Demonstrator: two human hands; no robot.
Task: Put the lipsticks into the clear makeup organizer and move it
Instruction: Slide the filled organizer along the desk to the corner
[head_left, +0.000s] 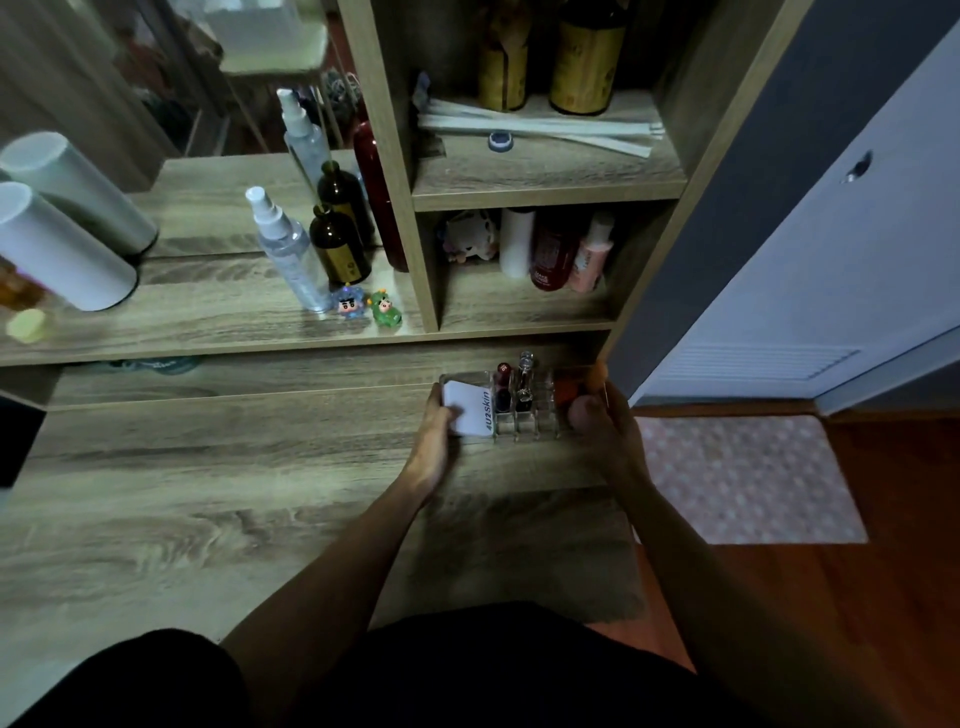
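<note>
The clear makeup organizer (524, 423) rests on the wooden desk near its back right corner. A white compact (469, 408) fills its left compartment. A dark red lipstick (503, 373) and a clear-capped tube (525, 370) stand upright in its middle slots, and an orange item (567, 389) lies at its right end. My left hand (435, 434) grips the organizer's left end, thumb on the compact. My right hand (605, 418) holds its right end.
Behind the organizer rises a shelf unit (423, 249) with bottles (556, 254). On the raised ledge stand a spray bottle (288, 249), a brown bottle (337, 244), two small figurines (369, 306) and white cylinders (62, 249). A mirror backs the ledge. A pink mat (743, 478) lies on the floor to the right.
</note>
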